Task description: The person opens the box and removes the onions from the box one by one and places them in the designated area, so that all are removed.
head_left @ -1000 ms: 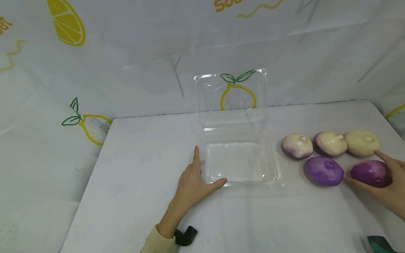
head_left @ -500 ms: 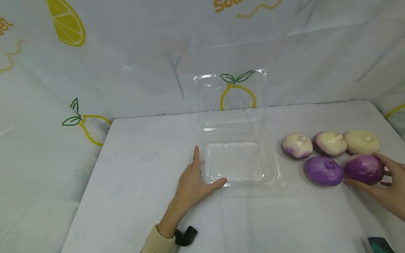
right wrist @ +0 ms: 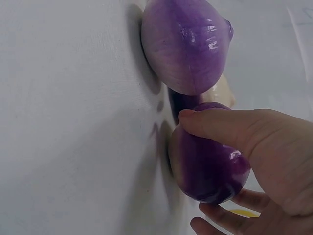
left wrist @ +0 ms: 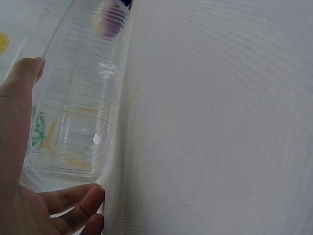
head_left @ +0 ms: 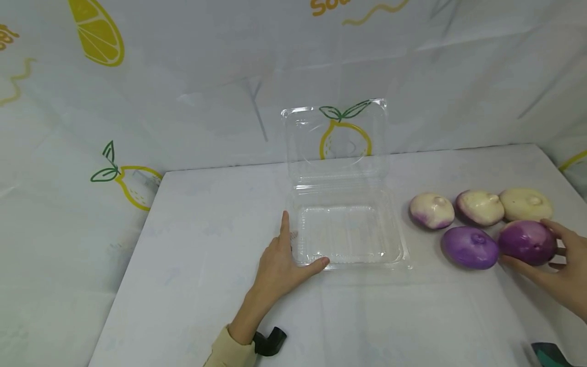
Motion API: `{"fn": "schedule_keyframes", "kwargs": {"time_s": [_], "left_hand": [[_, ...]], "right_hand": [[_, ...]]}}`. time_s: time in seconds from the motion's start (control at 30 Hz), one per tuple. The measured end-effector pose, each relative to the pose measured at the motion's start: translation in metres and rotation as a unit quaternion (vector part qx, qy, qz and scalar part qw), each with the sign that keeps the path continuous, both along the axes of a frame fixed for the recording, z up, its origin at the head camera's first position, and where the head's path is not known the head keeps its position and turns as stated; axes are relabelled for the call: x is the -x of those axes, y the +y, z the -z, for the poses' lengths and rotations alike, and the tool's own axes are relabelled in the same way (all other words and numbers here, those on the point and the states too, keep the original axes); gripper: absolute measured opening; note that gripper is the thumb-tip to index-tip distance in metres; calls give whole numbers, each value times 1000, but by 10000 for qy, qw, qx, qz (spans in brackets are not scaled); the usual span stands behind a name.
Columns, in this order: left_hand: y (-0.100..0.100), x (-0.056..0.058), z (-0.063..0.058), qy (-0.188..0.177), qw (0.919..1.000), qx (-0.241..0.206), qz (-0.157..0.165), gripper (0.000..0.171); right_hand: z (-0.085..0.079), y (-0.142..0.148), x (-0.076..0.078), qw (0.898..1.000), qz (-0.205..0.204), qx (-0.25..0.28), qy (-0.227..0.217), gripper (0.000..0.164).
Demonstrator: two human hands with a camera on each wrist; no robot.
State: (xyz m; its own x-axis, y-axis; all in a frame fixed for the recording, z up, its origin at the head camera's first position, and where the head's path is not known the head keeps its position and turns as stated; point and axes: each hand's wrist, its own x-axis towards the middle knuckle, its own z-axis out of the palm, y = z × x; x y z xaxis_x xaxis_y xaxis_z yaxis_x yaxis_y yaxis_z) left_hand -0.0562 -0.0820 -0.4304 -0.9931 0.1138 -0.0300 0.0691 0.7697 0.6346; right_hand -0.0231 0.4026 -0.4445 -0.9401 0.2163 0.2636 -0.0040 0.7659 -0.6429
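My right hand (head_left: 564, 270) grips a dark purple onion (head_left: 527, 243) between thumb and fingers at the right of the table. In the right wrist view the thumb lies across the dark purple onion (right wrist: 210, 166), with the fingertips on its far side. Just left of it sits a lighter purple onion (head_left: 470, 248). My left hand (head_left: 277, 265) rests at the front left corner of a clear plastic clamshell box (head_left: 341, 265). Its index finger lies straight along the box's left side, and its thumb reaches over the front rim. The box's lid (head_left: 337, 137) stands raised at the back.
Behind the purple onions lie a white-and-purple onion (head_left: 431, 211), a second pale onion (head_left: 479, 208) and a cream onion (head_left: 526, 204). A black object (head_left: 270, 341) is at the left wrist. A dark green-and-black item (head_left: 550, 353) shows at the lower right. A lemon-print sheet (head_left: 206, 102) hangs behind the white table (head_left: 192, 229).
My right hand has taken hold of the dark purple onion, which has shifted slightly left and back, closer to the lighter purple one. The left hand and box have not moved.
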Motion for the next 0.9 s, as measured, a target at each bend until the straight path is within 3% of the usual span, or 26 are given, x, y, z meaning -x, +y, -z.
{"fn": "schedule_keyframes", "kwargs": {"time_s": [0.6,0.8,0.9], "left_hand": [[2,1,-3,-56,10000,-37,-2,131],[5,-1,-3,190,9998,27,57,134],[4,-3,-4,245,9997,-7,37,134]], "right_hand": [[-4,-5,-7,9980,403,-458,-159,101],[-8,-8,-10,9941,574,-912,111,101],[-12,-12,-11,9942,466,-753,612,92]]}}
